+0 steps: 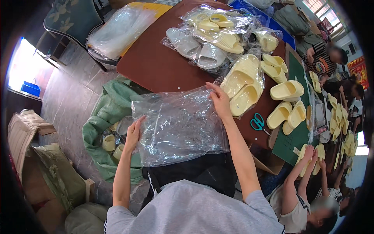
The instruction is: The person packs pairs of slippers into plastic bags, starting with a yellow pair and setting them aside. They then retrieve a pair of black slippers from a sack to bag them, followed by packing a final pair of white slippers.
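Observation:
A large clear plastic bag [183,126] is stretched out above my lap, crinkled and shiny, with no slipper visible inside. My left hand [133,133] is closed on its left edge, while my right hand [220,101] pinches its upper right part, beside the brown table's edge. Just right of that hand, a pair of cream-yellow slippers [245,84] lies in clear wrapping on the table [152,64]. Farther back is a pile of bagged slippers, with a grey pair [194,46] and a yellow pair [218,37] among them.
Teal-handled scissors [258,122] lie near loose yellow slippers [287,90] at the right. Left of my lap, a green sack [99,124] holds several slippers. A stack of clear bags [120,29] rests on a chair. Other people work along the green-topped table [290,144].

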Available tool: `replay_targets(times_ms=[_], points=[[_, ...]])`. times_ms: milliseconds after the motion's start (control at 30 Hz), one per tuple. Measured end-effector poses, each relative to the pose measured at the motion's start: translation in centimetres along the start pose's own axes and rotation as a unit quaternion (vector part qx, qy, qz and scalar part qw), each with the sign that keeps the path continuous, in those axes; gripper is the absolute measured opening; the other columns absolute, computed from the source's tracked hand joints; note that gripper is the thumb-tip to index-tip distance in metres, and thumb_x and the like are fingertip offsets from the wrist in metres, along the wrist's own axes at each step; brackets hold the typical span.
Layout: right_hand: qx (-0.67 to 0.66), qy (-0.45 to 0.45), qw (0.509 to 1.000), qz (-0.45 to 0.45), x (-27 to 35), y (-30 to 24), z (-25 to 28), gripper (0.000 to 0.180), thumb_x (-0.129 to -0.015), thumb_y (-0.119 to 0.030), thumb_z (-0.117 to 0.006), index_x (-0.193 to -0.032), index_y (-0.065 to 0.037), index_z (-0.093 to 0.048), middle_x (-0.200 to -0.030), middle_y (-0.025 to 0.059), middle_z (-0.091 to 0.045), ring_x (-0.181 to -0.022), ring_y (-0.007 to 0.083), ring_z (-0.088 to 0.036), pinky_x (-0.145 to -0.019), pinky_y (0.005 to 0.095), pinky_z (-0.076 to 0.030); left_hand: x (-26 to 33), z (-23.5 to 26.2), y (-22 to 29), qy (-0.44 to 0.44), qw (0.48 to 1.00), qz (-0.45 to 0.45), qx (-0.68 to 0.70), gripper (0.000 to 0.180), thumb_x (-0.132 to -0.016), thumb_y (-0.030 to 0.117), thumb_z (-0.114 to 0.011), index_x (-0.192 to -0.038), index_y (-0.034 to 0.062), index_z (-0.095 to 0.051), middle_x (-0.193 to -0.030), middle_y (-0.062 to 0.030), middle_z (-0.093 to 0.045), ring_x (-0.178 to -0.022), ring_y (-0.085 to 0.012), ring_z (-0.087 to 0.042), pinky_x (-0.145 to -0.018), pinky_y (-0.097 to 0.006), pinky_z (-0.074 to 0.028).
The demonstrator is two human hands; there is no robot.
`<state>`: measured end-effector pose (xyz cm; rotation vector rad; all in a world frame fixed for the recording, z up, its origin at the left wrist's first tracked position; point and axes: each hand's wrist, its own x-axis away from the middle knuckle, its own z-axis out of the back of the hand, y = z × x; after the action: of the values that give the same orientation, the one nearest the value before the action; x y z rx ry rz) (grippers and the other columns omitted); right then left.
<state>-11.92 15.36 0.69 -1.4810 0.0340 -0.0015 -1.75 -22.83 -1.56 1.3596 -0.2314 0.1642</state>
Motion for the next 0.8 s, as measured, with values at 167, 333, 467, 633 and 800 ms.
replay_targets(times_ms=[167, 333, 467, 633, 800], points=[[0.237, 0.023, 0.969, 0.060, 1.5, 1.3, 2.1, 0.043, -0.087, -0.003, -0.060, -0.129, -0.011, -0.058, -0.110, 0.0078, -0.062, -0.083, 0.0148, -0.059, -0.076, 0.0272, -0.049, -0.2, 1.0, -2.4, -0.017, 1.000, -0.001, 0.002, 0.040, -0.104, 0.026, -0.043, -0.134, 0.0048, -0.056, -0.107, 0.0006, -0.061, -0.091, -0.0069, -0.051, -0.077, -0.023, -0.042], [0.258, 0.323, 0.901, 0.132, 0.3, 1.3, 10.6, 0.030, -0.088, -0.005, -0.057, -0.117, -0.003, -0.062, -0.116, 0.0138, -0.060, -0.106, 0.0277, -0.057, -0.091, 0.0361, -0.046, 0.2, 1.7, -1.3, -0.014, 0.992, 0.048, 0.114, 0.055, -0.100, 0.016, -0.045, -0.152, 0.0137, -0.028, -0.118, -0.0043, -0.059, -0.084, -0.0085, -0.052, -0.079, -0.024, -0.044], [0.235, 0.363, 0.900, 0.052, -2.9, 2.5, 18.0, 0.033, -0.090, -0.009, -0.053, -0.121, -0.001, -0.060, -0.121, 0.0148, -0.059, -0.116, 0.0282, -0.053, -0.101, 0.0367, -0.039, 0.2, 1.8, 0.6, 0.005, 0.994, 0.031, 0.107, 0.080, -0.092, 0.005, -0.045, -0.156, 0.0272, -0.004, -0.122, -0.0099, -0.059, -0.076, -0.0113, -0.053, -0.074, -0.025, -0.047], [0.175, 0.250, 0.952, 0.001, -11.0, 2.4, 24.0, 0.042, -0.097, -0.019, -0.040, -0.133, 0.000, -0.053, -0.136, 0.0169, -0.055, -0.127, 0.0269, -0.051, -0.107, 0.0346, -0.037, 0.8, 2.0, 1.8, 0.050, 0.993, -0.008, 0.106, 0.088, -0.089, -0.002, -0.043, -0.155, 0.0323, 0.003, -0.124, -0.0103, -0.057, -0.070, -0.0088, -0.049, -0.066, -0.022, -0.046], [0.349, 0.166, 0.920, -0.061, -15.2, 4.8, 29.1, 0.058, -0.091, -0.018, -0.045, -0.145, -0.001, -0.036, -0.138, 0.0218, -0.050, -0.126, 0.0317, -0.049, -0.105, 0.0351, -0.037, 0.7, 1.7, 1.1, 0.005, 0.996, 0.032, 0.080, 0.066, -0.090, -0.001, -0.041, -0.152, 0.0206, -0.031, -0.131, -0.0058, -0.055, -0.074, -0.0066, -0.048, -0.070, -0.020, -0.043]])
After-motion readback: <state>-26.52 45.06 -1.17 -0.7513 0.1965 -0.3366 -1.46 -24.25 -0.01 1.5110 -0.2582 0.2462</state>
